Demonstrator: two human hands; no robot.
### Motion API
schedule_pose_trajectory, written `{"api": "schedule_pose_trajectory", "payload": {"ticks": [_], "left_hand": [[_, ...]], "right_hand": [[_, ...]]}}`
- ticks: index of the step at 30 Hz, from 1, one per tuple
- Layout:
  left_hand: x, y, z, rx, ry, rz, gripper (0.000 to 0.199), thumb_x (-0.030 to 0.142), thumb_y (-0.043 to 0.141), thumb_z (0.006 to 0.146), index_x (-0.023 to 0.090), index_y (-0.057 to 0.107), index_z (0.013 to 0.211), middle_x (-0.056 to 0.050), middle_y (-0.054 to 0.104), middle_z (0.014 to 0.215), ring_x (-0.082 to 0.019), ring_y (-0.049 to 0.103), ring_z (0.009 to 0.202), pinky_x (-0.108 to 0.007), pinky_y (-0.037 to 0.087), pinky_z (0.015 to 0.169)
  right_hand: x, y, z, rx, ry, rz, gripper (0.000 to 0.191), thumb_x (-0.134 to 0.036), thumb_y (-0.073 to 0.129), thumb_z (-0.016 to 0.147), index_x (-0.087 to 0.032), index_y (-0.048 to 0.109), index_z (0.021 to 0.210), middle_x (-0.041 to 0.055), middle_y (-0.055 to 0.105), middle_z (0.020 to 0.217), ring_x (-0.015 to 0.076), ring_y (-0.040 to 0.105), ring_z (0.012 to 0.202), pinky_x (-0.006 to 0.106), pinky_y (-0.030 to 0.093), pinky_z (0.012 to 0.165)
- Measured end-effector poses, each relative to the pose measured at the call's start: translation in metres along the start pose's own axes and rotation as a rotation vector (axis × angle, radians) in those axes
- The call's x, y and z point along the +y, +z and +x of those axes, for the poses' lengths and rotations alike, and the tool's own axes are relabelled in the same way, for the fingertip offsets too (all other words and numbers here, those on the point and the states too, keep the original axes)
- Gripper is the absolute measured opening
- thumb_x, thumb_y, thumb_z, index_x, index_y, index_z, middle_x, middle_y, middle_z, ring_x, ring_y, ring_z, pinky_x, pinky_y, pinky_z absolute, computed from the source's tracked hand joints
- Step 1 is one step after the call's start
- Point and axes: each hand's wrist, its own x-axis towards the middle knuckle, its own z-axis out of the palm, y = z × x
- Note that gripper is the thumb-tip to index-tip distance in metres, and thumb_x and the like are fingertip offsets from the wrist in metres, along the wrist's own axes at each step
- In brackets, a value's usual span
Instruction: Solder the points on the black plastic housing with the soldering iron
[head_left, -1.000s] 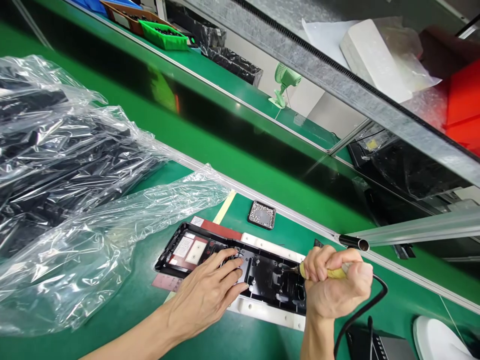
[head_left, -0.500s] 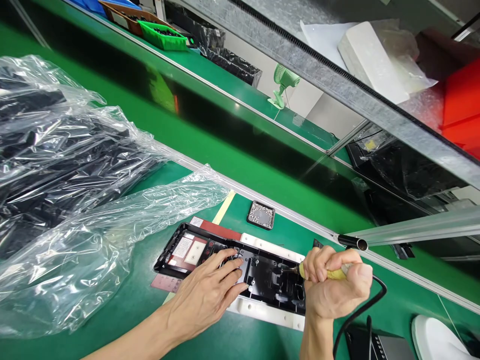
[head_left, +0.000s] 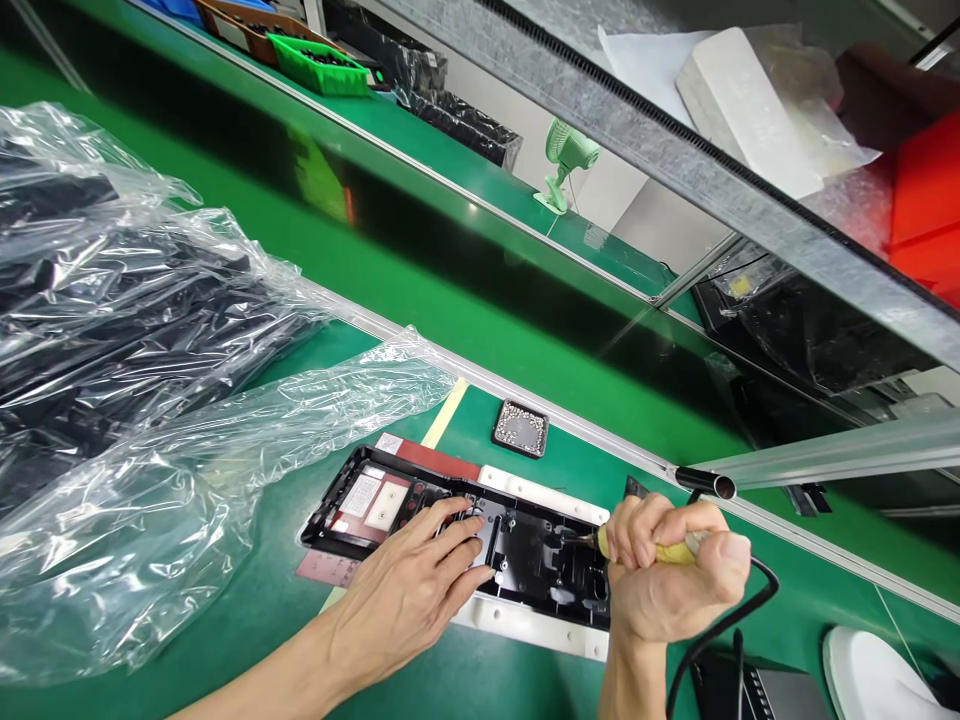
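A long black plastic housing [head_left: 525, 549] lies open side up, its right part between white fixture blocks [head_left: 536, 625]. Over its middle my left hand [head_left: 424, 570] rests with fingers stretched out, their tips touching the inside. My right hand [head_left: 671, 570] is closed around the yellow handle of a soldering iron [head_left: 679, 550], which has a black cord. The iron's metal tip points left and meets the inside of the housing; the exact contact spot is too small to tell. Beyond the housing sits a small black tray [head_left: 520, 428] of tiny metal parts.
Clear plastic bags [head_left: 150, 330] with black parts cover the left of the green table. A metal shelf edge [head_left: 675, 150] crosses the upper right. At lower right stand a black box [head_left: 761, 688] and a white round object [head_left: 874, 675]. A green fan [head_left: 562, 160] is beyond.
The housing's left end has shifted very slightly to the left. Both hands stay almost in place, the iron's tip still inside the housing.
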Motion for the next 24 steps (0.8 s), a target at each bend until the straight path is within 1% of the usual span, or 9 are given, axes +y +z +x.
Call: {"api": "schedule_pose_trajectory", "payload": {"ticks": [7, 15, 24], "left_hand": [[0.0003, -0.001, 0.0008, -0.002, 0.009, 0.004, 0.022, 0.023, 0.052, 0.102, 0.012, 0.071, 0.108, -0.01, 0.07, 0.115, -0.03, 0.056, 0.124, -0.048, 0.057, 0.101], [0.0005, -0.0008, 0.0009, -0.002, -0.001, -0.014, 0.024, 0.024, 0.051, 0.103, 0.012, 0.071, 0.109, -0.009, 0.07, 0.115, -0.03, 0.057, 0.123, -0.048, 0.057, 0.101], [0.0002, 0.0004, 0.0002, 0.012, -0.008, -0.033, 0.023, 0.023, 0.052, 0.103, 0.011, 0.071, 0.107, -0.009, 0.07, 0.114, -0.03, 0.056, 0.124, -0.048, 0.057, 0.101]], "right_hand": [[-0.0001, 0.0033, -0.0009, -0.008, 0.002, -0.005, 0.033, -0.033, 0.047, 0.088, -0.019, 0.049, 0.058, -0.0052, 0.039, 0.039, 0.0082, 0.031, 0.032, 0.019, 0.03, 0.031], [-0.0003, 0.0037, -0.0001, -0.034, -0.008, -0.008, 0.031, -0.031, 0.046, 0.087, -0.019, 0.051, 0.059, -0.0047, 0.039, 0.039, 0.0088, 0.031, 0.032, 0.02, 0.03, 0.031], [0.0004, 0.0029, -0.0005, -0.044, -0.005, 0.002, 0.032, -0.034, 0.048, 0.088, -0.019, 0.051, 0.06, -0.0049, 0.04, 0.039, 0.0085, 0.032, 0.032, 0.019, 0.03, 0.031]]}}
